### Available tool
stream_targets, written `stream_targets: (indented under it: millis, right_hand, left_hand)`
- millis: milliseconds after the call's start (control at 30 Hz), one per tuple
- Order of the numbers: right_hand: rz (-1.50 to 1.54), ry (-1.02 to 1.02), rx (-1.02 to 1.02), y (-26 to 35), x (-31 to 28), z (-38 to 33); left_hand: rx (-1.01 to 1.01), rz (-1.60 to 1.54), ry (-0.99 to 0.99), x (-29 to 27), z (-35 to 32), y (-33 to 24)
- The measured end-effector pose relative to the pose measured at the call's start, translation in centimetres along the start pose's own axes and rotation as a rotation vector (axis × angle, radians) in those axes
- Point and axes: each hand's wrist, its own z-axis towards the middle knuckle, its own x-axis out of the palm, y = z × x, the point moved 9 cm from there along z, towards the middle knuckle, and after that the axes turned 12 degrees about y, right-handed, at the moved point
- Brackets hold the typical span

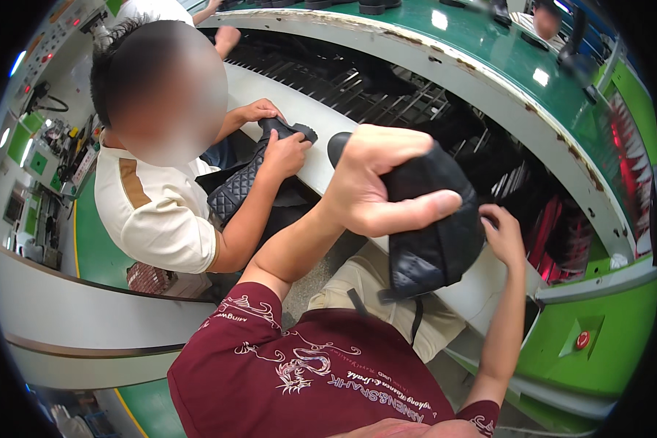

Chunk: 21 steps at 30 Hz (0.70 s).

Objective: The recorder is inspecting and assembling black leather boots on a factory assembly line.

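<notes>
Boot, black (pixel 434 248), one: held up before the wearer, lying under and to the right of the left hand (pixel 372 186), which is closed on it, thumb across the near face. Right hand (pixel 504 235): fingers part-curled, just beside the boot's right edge; contact or grip cannot be told. Beyond, left: co-worker, both hands on a quilted boot (pixel 233 191), near a white surface (pixel 315 117).

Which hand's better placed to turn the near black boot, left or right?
Left, probably. The left hand grips the black boot, thumb across its side. The right hand is only at its right edge; contact is unclear.
</notes>
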Motion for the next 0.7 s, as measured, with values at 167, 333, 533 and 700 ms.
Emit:
stream_targets:
  millis: [167,333,533,700]
  right_hand:
    - [0.896,-0.078,0.081,5.4,3.2,-1.7]
    - [1.746,0.118,0.081,8.9,9.9,-8.0]
    - [1.417,-0.287,0.005,1.2,10.8,-12.6]
    - [1.435,-0.357,-0.062,-1.1,10.3,-9.2]
  left_hand:
    - [0.166,-0.095,0.239,4.6,-0.1,-1.8]
    - [0.297,-0.32,0.383,11.2,-1.2,-3.1]
    - [0.063,-0.676,0.312,13.8,-0.1,3.1]
    - [-0.342,-0.419,-0.034,20.9,-0.9,16.8]
